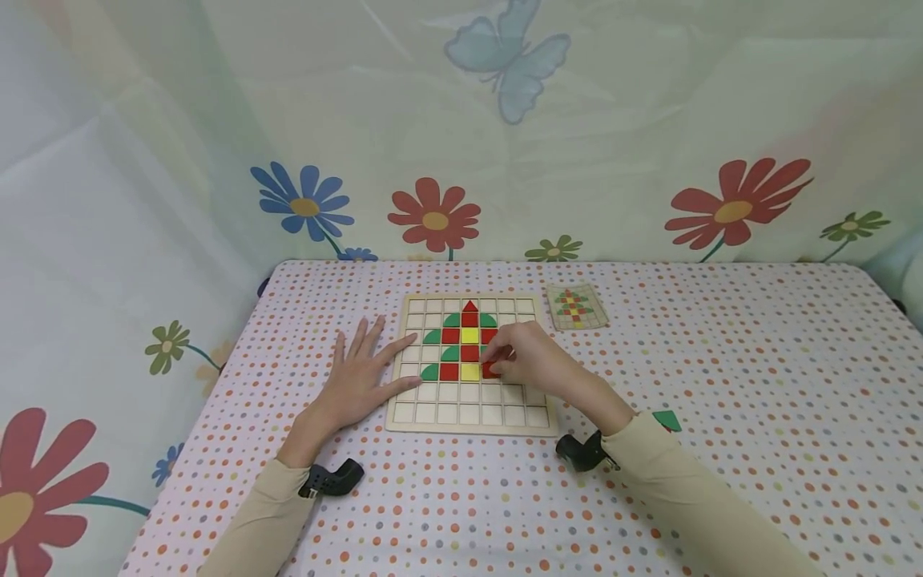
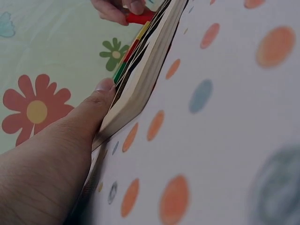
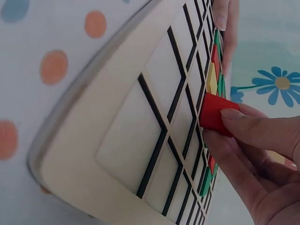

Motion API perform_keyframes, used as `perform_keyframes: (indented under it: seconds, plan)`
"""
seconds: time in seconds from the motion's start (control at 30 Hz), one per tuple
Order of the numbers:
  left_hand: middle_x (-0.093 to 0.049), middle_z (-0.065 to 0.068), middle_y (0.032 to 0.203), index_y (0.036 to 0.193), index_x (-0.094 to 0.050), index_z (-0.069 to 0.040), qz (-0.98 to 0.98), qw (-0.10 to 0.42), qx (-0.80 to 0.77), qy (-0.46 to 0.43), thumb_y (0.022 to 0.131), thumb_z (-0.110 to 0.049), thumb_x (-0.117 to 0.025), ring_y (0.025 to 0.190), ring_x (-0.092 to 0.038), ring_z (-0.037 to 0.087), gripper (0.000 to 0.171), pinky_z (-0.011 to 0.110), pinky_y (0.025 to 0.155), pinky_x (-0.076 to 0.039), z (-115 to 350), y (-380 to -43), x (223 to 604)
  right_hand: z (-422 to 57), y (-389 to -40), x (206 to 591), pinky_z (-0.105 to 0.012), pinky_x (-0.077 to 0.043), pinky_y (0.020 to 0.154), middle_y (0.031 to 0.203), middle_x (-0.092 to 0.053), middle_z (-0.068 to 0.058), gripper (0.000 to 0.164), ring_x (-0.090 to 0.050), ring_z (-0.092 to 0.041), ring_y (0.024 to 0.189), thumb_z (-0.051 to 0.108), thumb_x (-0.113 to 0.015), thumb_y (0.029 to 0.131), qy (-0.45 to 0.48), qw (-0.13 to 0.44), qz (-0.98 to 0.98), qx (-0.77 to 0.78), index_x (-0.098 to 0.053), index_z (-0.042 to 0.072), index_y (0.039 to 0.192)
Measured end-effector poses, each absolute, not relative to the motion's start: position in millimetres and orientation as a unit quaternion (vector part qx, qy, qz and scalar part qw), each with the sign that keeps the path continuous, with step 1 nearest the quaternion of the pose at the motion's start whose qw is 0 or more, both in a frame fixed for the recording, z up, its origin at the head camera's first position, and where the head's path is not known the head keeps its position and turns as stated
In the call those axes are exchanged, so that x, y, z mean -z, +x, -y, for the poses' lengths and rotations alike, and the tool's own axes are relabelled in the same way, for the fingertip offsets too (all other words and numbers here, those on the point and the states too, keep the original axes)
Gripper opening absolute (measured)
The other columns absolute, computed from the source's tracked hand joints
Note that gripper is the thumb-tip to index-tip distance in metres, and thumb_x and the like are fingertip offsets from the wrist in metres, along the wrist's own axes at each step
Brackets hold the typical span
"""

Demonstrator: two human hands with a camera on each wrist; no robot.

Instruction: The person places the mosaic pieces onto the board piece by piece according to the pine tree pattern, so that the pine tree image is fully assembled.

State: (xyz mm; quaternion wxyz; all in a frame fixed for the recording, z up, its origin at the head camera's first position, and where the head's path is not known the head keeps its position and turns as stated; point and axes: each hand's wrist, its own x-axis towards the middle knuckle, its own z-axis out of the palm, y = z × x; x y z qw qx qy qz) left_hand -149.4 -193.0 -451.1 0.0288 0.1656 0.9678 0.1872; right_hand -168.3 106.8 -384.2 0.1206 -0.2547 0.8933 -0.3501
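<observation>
A wooden grid board [image 1: 472,429] lies on the table, with red, yellow and green tiles set in its cells as a tree-like pattern. A red triangle tile [image 1: 470,306] tops the middle column. My right hand [image 1: 532,357] pinches a red square tile [image 3: 213,115] between thumb and fingers, tilted at the grid right of the lower yellow tile [image 1: 470,372]. Whether it is fully seated cannot be seen. My left hand [image 1: 356,381] lies spread at the board's left side, its thumb [image 2: 98,101] and index finger on the board. The right hand covers some right-side cells.
A small pattern card [image 1: 577,307] showing a similar coloured tree lies behind the board to the right. A green piece [image 1: 667,420] sits partly hidden by the right sleeve [image 1: 645,445]. A dotted cloth [image 1: 433,497] covers the table; a flowered curtain [image 1: 613,160] hangs behind.
</observation>
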Motion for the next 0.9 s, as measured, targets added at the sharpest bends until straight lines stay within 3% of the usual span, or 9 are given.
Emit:
perform_keyframes:
  seconds: [0.9]
  plan:
    - [-0.012,0.020,0.174,0.161,-0.044,-0.029,-0.968,0.026,-0.185,0.170,0.095,-0.061,-0.064,0.160,0.002,0.045,0.076,0.072,0.121,0.004,192.9,-149.8,451.0,-89.7,-160.8,380.3,-0.030,-0.062,0.081,0.097,-0.077,-0.013,0.015,-0.073,-0.027,0.098,-0.013,-0.073,0.091,-0.269,0.099,-0.927,0.244,-0.081,-0.006,0.101]
